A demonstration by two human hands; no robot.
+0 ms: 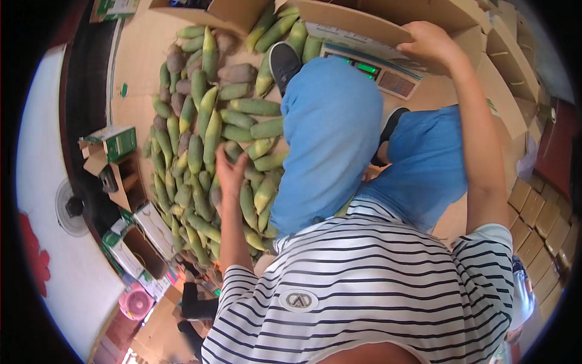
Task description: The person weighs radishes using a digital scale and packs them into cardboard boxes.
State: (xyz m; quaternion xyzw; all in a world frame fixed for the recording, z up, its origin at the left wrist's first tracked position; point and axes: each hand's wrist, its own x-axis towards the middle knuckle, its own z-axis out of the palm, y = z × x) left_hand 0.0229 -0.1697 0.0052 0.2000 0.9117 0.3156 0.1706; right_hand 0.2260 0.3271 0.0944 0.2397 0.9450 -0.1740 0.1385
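We look down past our striped shirt [364,285] and blue trousers [339,139] at a floor [136,54] heaped with corn [206,133], green-husked ears lying in a broad pile from the top of the view down to the lower left. The pile fills most of the floor ahead of our left knee; bare floor shows only as a strip along its far left side and top corner. Boxes [130,200] hem the pile on the left, some open, and more cartons [509,67] line the right side, so free room is tight on both flanks.

Our left hand [230,173] reaches out low over the pile, arm nearly straight, palm down, fingers spread apart and resting on or just above the ears near the pile's near edge. We cannot tell whether it presses on an ear; it is not clamped round one.

Our right hand [430,39] is raised high with the arm stretched forward, its grip closed over the top edge of a cardboard box [357,24] that tilts above a scale [379,70] with a green display. A few ears lie just behind that box.

The open boxes at the left show dark insides; we cannot make out what they hold. Stacked flat cartons [533,224] sit at the far right. A black shoe [284,60] rests among the ears.
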